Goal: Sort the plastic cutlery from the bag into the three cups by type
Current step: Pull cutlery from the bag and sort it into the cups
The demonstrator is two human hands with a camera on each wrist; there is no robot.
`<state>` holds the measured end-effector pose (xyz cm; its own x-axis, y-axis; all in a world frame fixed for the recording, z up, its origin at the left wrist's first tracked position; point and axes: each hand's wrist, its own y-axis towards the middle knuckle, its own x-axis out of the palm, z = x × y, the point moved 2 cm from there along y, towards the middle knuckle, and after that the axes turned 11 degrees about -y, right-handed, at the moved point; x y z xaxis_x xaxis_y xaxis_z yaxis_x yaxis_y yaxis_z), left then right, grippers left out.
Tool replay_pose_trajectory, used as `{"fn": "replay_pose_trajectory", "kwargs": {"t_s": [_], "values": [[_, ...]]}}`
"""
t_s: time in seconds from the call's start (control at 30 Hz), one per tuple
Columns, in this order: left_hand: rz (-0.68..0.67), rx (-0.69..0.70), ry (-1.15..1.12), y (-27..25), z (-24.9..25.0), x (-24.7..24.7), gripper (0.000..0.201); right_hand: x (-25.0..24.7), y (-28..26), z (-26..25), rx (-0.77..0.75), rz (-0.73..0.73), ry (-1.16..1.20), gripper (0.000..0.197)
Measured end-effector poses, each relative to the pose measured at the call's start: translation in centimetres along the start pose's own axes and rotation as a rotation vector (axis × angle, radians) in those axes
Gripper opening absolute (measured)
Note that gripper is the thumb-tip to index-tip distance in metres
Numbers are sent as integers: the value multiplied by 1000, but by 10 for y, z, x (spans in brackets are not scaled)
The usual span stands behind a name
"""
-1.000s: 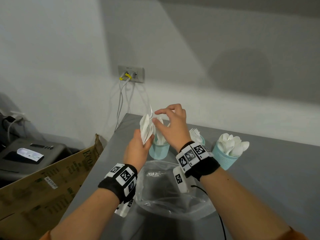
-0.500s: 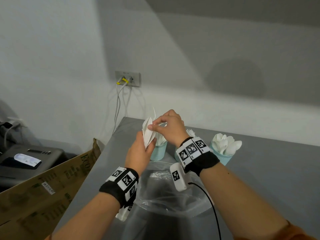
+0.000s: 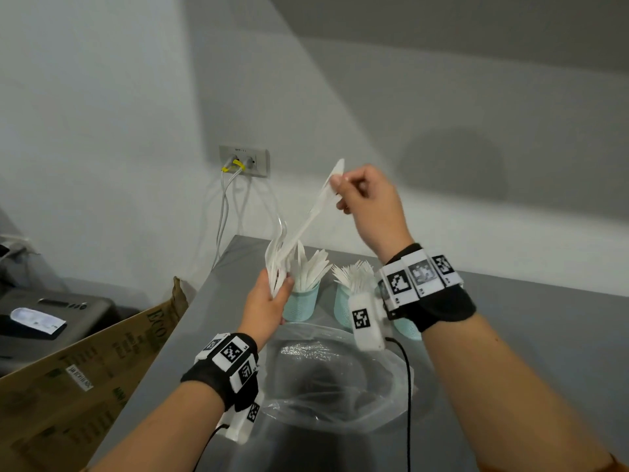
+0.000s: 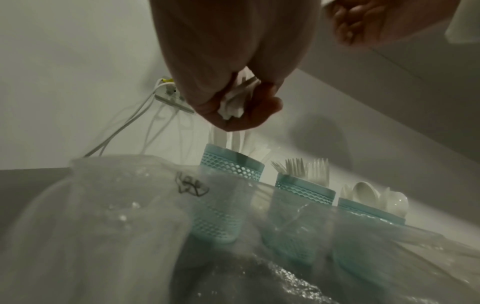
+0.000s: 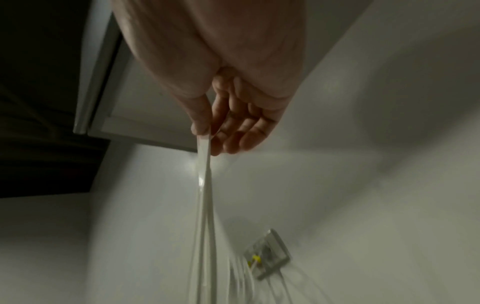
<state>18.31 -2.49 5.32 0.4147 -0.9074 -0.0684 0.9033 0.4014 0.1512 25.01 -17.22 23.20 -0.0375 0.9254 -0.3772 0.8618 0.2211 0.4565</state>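
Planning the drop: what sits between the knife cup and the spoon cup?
The fork cup stands between the knife cup and the spoon cup; the left wrist view shows it.

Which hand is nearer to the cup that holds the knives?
Left. The left hand, gripping a bundle of cutlery, is right beside the knife cup. The right hand is raised well above it, pinching one white piece.

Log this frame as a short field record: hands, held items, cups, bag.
left hand: grips bundle of white plastic cutlery
right hand: pinches one white plastic knife, raised above the bundle
teal lattice cups: three, holding knives, forks, spoons
clear plastic bag: lies open on grey table, near the person
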Motion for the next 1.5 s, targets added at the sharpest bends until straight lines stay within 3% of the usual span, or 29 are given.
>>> {"fn": "replay_pose_trajectory", "kwargs": {"t_s": [0.13,0.2,0.33,0.5,0.6,0.73,0.8,0.93,1.03,1.2,1.37,1.5], "values": [[47,28,-31,5,-2,-10,28,-14,5,0,-55,156,15,17],[90,28,-3,9,-10,-17,26,-7,1,12,-52,166,-45,16],[106,24,1,12,-18,-20,26,35,-23,61,47,-35,-231,13],[22,52,16,10,-13,-11,32,75,-50,122,158,-226,-400,14],[-20,57,17,7,-6,-7,35,77,-52,127,97,-249,-537,23],[-52,101,31,3,6,2,31,69,-50,95,62,-129,-322,34],[-68,103,30,2,8,9,31,68,-57,82,156,-201,-172,37],[-146,78,24,1,15,26,31,65,-70,81,294,-318,-4,61],[-207,84,47,-6,22,37,24,58,-72,87,256,-322,-60,44],[-172,35,-41,-14,27,49,29,40,-81,90,190,-305,-151,25],[-211,24,-29,-24,32,60,31,22,-86,96,249,-225,-161,47],[-289,31,-89,-36,43,72,36,4,-83,98,260,-186,-161,50]]}}
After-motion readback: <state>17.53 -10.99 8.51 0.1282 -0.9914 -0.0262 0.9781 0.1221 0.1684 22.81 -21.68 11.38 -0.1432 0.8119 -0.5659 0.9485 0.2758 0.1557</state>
